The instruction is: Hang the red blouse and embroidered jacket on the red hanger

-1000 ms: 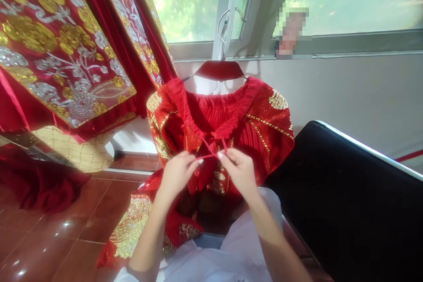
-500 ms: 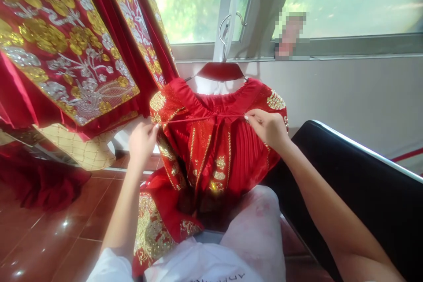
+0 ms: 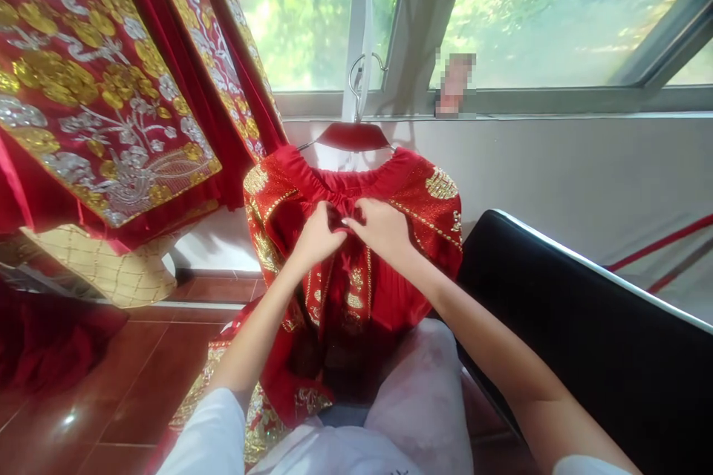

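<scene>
A red garment with gold embroidery (image 3: 426,217) hangs from a hanger (image 3: 353,136) in front of me, its gathered neckline at the top. At the middle of that neckline my left hand (image 3: 320,234) and my right hand (image 3: 384,226) meet, thumbs nearly touching. Both have their fingers closed in a pinch on the thin red drawstring, which is mostly hidden behind the fingers. Below the hands, the garment's front falls in pleats between gold-trimmed edges, down to my lap.
Another red garment with gold and silver embroidery (image 3: 111,96) hangs at the left, above a cream form with a net pattern (image 3: 105,267). A black panel with a pale edge (image 3: 579,341) stands at my right. Windows (image 3: 557,22) line the wall behind the hanger.
My hands have come inward from both sides to the neckline's centre. The drawstring, stretched straight across the garment before, is now gathered between the fingers. The view has shifted slightly.
</scene>
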`<control>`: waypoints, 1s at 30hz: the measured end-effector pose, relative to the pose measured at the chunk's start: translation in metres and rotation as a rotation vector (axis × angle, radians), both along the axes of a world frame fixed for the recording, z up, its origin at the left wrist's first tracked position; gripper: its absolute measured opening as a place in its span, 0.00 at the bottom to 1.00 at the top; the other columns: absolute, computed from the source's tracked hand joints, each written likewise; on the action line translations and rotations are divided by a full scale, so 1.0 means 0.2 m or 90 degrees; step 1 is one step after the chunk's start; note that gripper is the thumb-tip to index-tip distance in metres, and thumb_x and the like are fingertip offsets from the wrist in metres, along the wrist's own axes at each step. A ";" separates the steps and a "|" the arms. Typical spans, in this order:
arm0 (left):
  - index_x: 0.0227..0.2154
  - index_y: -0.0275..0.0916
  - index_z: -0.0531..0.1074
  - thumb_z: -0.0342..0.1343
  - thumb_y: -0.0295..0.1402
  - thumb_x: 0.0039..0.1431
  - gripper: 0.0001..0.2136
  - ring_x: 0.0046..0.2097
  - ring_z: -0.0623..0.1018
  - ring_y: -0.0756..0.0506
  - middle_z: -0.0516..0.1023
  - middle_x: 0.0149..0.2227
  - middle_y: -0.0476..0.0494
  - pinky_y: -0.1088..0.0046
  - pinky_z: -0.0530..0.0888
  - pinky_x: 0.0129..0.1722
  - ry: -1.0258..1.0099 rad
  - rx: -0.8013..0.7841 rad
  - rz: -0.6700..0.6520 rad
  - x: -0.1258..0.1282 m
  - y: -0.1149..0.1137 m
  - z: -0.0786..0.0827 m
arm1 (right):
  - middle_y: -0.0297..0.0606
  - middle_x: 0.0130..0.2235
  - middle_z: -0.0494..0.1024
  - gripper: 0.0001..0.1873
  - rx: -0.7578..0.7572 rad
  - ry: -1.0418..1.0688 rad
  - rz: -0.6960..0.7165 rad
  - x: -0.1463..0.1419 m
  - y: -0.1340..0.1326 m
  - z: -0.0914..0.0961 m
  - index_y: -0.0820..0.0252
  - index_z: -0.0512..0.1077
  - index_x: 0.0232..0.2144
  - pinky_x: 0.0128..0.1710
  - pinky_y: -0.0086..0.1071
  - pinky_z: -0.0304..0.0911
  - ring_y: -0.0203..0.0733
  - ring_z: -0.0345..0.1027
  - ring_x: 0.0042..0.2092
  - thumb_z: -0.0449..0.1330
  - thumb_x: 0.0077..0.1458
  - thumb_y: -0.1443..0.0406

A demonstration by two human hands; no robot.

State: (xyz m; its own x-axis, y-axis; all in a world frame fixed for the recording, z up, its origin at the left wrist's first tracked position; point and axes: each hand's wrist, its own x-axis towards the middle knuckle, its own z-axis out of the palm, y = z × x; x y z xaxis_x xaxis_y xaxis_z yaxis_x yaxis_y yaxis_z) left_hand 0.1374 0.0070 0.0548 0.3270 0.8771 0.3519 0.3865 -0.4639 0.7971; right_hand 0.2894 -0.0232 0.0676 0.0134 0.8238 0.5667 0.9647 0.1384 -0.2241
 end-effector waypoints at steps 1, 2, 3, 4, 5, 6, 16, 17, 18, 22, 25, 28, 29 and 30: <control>0.43 0.40 0.60 0.55 0.28 0.38 0.23 0.46 0.75 0.40 0.73 0.44 0.38 0.62 0.70 0.47 -0.087 -0.084 -0.070 -0.01 0.01 0.01 | 0.43 0.37 0.79 0.10 -0.008 0.000 0.007 -0.01 0.01 0.00 0.60 0.73 0.36 0.34 0.33 0.60 0.46 0.72 0.38 0.61 0.56 0.59; 0.43 0.41 0.60 0.55 0.27 0.36 0.25 0.46 0.75 0.41 0.73 0.45 0.40 0.62 0.70 0.47 -0.171 -0.171 -0.137 -0.03 0.02 0.02 | 0.43 0.38 0.79 0.09 -0.019 0.017 0.017 -0.01 0.02 -0.01 0.60 0.73 0.36 0.34 0.33 0.60 0.45 0.72 0.38 0.60 0.57 0.60; 0.43 0.41 0.60 0.54 0.27 0.34 0.26 0.46 0.76 0.42 0.74 0.45 0.41 0.63 0.69 0.48 -0.249 -0.251 -0.191 -0.04 0.03 0.03 | 0.42 0.38 0.80 0.07 -0.033 0.050 0.032 -0.02 0.04 -0.01 0.59 0.73 0.35 0.35 0.33 0.61 0.45 0.73 0.38 0.59 0.57 0.63; 0.43 0.41 0.60 0.54 0.27 0.34 0.26 0.46 0.77 0.43 0.74 0.45 0.42 0.63 0.69 0.49 -0.312 -0.319 -0.222 -0.05 0.03 0.04 | 0.41 0.37 0.80 0.05 -0.046 0.097 0.049 -0.02 0.05 -0.01 0.59 0.74 0.34 0.36 0.33 0.62 0.44 0.73 0.37 0.57 0.57 0.65; 0.42 0.41 0.60 0.55 0.28 0.35 0.25 0.44 0.77 0.44 0.75 0.44 0.43 0.63 0.68 0.49 -0.356 -0.368 -0.226 -0.05 0.02 0.05 | 0.40 0.36 0.80 0.05 -0.057 0.151 0.069 -0.02 0.06 -0.01 0.59 0.74 0.32 0.38 0.33 0.63 0.43 0.74 0.36 0.57 0.56 0.68; 0.42 0.41 0.61 0.56 0.29 0.37 0.23 0.42 0.78 0.44 0.76 0.42 0.44 0.64 0.68 0.48 -0.383 -0.396 -0.205 -0.04 0.02 0.05 | 0.39 0.35 0.80 0.06 -0.064 0.207 0.087 -0.03 0.07 -0.01 0.60 0.74 0.32 0.39 0.32 0.64 0.42 0.74 0.36 0.56 0.54 0.71; 0.22 0.35 0.72 0.59 0.37 0.47 0.09 0.29 0.72 0.51 0.74 0.24 0.49 0.72 0.69 0.38 -0.339 -0.137 -0.057 0.10 0.15 -0.09 | 0.34 0.24 0.77 0.02 -0.067 0.579 0.208 -0.02 0.09 -0.03 0.61 0.71 0.21 0.32 0.31 0.63 0.37 0.70 0.28 0.60 0.38 0.69; 0.22 0.35 0.73 0.59 0.37 0.47 0.09 0.29 0.72 0.51 0.75 0.24 0.48 0.72 0.69 0.38 -0.341 -0.127 -0.074 0.11 0.15 -0.10 | 0.34 0.23 0.76 0.02 -0.074 0.623 0.218 0.00 0.09 -0.04 0.61 0.70 0.21 0.31 0.31 0.63 0.37 0.69 0.27 0.60 0.37 0.69; 0.22 0.35 0.74 0.59 0.36 0.47 0.09 0.29 0.73 0.51 0.76 0.24 0.48 0.72 0.69 0.38 -0.344 -0.125 -0.093 0.11 0.14 -0.10 | 0.34 0.23 0.76 0.02 -0.083 0.663 0.227 0.01 0.09 -0.04 0.61 0.70 0.20 0.31 0.30 0.63 0.36 0.69 0.26 0.60 0.36 0.69; 0.24 0.34 0.76 0.60 0.35 0.47 0.08 0.32 0.76 0.49 0.78 0.26 0.46 0.71 0.71 0.40 -0.349 -0.142 -0.141 0.11 0.11 -0.10 | 0.32 0.19 0.74 0.04 -0.101 0.750 0.244 0.03 0.07 -0.02 0.61 0.68 0.19 0.29 0.28 0.61 0.34 0.67 0.24 0.59 0.33 0.70; 0.25 0.34 0.77 0.60 0.33 0.47 0.06 0.31 0.76 0.49 0.79 0.25 0.45 0.71 0.71 0.39 -0.340 -0.134 -0.118 0.11 0.09 -0.10 | 0.29 0.16 0.70 0.04 -0.088 0.762 0.226 0.01 0.06 -0.01 0.60 0.66 0.18 0.25 0.26 0.58 0.31 0.63 0.21 0.57 0.33 0.71; 0.25 0.33 0.77 0.59 0.31 0.47 0.05 0.29 0.74 0.50 0.79 0.26 0.45 0.73 0.70 0.37 -0.303 -0.085 -0.086 0.12 0.10 -0.10 | 0.26 0.13 0.66 0.04 -0.078 0.751 0.208 -0.01 0.06 0.00 0.59 0.64 0.17 0.21 0.25 0.53 0.30 0.58 0.18 0.56 0.33 0.72; 0.25 0.33 0.77 0.59 0.30 0.47 0.05 0.29 0.74 0.51 0.79 0.26 0.45 0.73 0.69 0.36 -0.290 -0.067 -0.077 0.12 0.10 -0.10 | 0.26 0.13 0.66 0.04 -0.077 0.750 0.206 -0.01 0.05 0.01 0.59 0.64 0.17 0.21 0.25 0.53 0.30 0.57 0.18 0.56 0.33 0.72; 0.25 0.33 0.77 0.59 0.30 0.47 0.05 0.29 0.74 0.51 0.79 0.27 0.45 0.73 0.69 0.36 -0.280 -0.055 -0.069 0.12 0.10 -0.11 | 0.26 0.13 0.66 0.04 -0.079 0.749 0.206 -0.01 0.05 0.01 0.59 0.64 0.17 0.21 0.25 0.53 0.29 0.57 0.18 0.56 0.33 0.72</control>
State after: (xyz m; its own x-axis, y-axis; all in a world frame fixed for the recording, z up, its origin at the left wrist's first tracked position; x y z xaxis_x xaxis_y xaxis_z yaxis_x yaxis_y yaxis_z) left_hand 0.1615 0.0275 0.0330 0.2548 0.8783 0.4045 -0.0452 -0.4071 0.9123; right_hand 0.2876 -0.0126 0.0690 0.2493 0.9317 0.2643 0.0900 0.2495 -0.9642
